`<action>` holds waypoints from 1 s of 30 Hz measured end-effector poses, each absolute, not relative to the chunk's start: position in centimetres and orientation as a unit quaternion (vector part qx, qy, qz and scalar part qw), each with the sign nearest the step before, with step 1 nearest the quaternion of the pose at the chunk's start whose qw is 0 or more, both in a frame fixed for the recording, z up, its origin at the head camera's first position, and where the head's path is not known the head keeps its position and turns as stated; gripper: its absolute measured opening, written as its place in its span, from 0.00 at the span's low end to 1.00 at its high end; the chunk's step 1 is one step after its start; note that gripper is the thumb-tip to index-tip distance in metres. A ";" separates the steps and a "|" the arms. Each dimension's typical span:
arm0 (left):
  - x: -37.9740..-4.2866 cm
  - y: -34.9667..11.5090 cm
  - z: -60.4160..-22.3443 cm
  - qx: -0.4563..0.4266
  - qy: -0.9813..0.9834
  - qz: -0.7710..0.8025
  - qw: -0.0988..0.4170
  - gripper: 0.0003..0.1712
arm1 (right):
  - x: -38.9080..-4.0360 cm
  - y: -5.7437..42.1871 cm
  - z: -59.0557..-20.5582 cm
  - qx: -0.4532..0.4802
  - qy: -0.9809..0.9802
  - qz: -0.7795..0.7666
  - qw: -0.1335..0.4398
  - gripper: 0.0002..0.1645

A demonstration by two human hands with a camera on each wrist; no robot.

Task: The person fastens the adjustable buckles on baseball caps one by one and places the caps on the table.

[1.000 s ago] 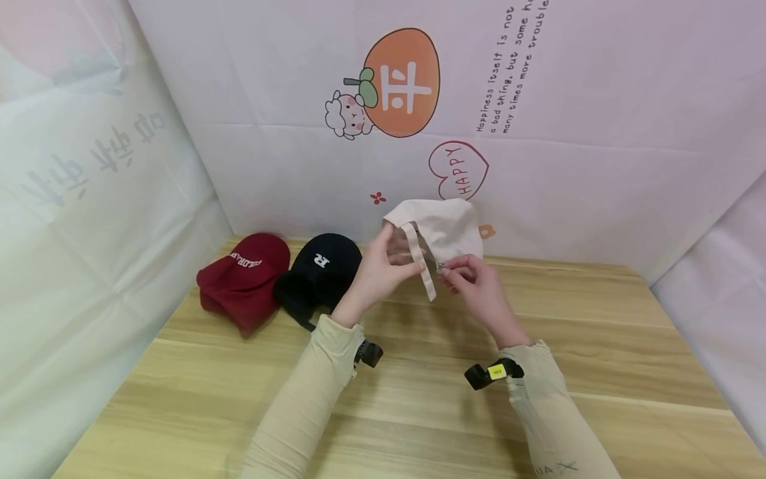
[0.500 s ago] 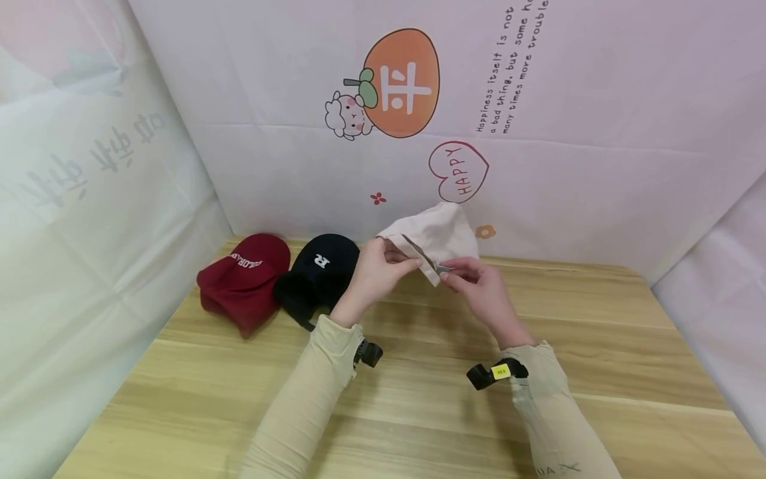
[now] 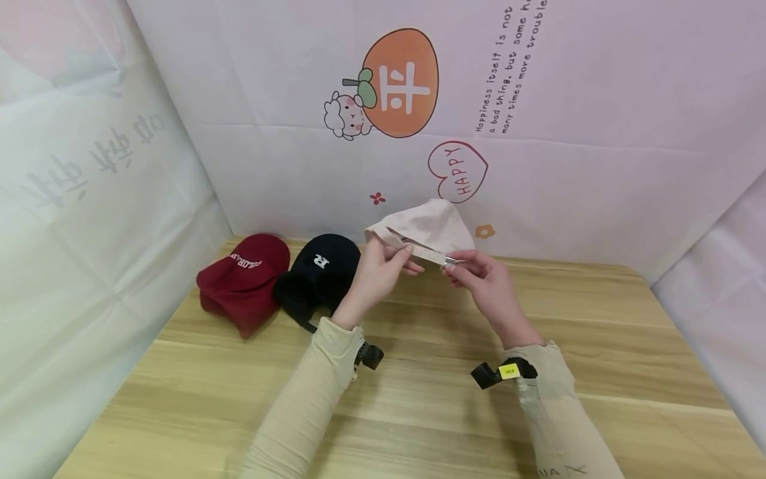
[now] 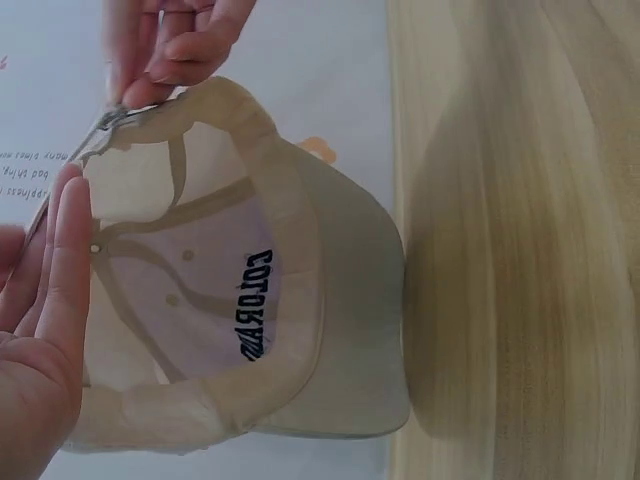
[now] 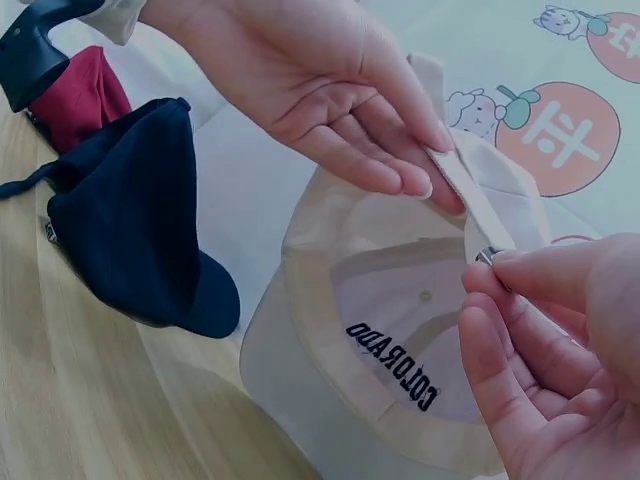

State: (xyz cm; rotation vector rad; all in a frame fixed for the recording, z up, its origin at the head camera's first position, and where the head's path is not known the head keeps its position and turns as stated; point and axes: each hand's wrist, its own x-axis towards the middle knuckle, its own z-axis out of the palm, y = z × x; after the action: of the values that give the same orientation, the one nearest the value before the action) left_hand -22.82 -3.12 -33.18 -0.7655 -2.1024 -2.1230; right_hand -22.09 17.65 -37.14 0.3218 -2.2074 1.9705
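Observation:
A cream baseball cap is held up above the back of the table, its back opening toward me. In the left wrist view its brim points toward the wooden surface, and dark COLORADO lettering shows through inside the crown. My left hand pinches the cap's back strap between thumb and fingers. At the strap's right end, my right hand pinches the small metal buckle between thumb and index finger. The strap runs straight between both hands, its end at the buckle.
A maroon cap and a black cap with a white R lie side by side at the back left of the wooden table. A printed white cloth hangs right behind the cream cap.
The strap's end hung loose below the cap; now it meets the buckle and the strap is drawn straight. The left hand shifted slightly left, the right hand slightly right.

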 end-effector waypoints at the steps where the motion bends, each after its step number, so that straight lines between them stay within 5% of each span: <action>1: -22.8 -3.1 -33.2 -0.246 -0.682 -0.688 0.028 0.17 | -22.0 17.7 -37.1 0.110 -0.735 0.665 0.079 0.16; 30: -23.0 -2.9 -33.5 -0.257 -0.685 -0.681 0.040 0.13 | -21.9 18.0 -36.6 0.132 -0.684 0.715 0.064 0.18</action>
State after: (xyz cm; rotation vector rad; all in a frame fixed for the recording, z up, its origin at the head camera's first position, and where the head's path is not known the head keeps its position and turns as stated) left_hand -22.97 -2.93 -33.54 -0.7859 -2.0975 -2.0860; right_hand -21.86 18.03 -36.61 0.3976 -2.0640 2.1587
